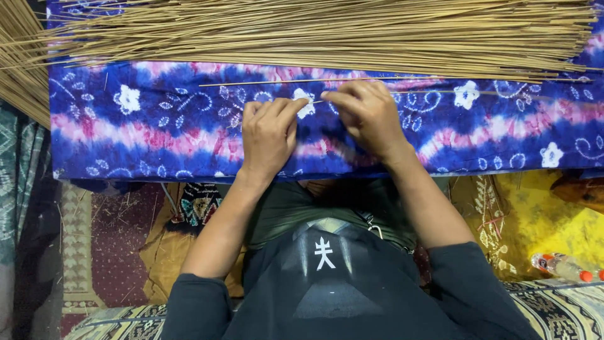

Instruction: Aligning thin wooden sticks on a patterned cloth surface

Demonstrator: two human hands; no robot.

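Both hands rest on a board draped in blue, pink and white patterned cloth point(157, 126), which lies across the person's lap. The left hand point(269, 135) and the right hand point(368, 116) sit side by side near the middle of the board. Each is closed in a pinch on a single thin stick point(478, 92); the pinch points nearly touch. The stick's long axis runs parallel to the far edge, extending rightward from the fingertips toward the right edge. The right hand is nearer to its free length. A second loose stick point(264, 82) lies just beyond, parallel. A large pile of sticks point(327, 31) covers the far edge. A plastic bottle point(563, 267) lies on the floor, well apart.
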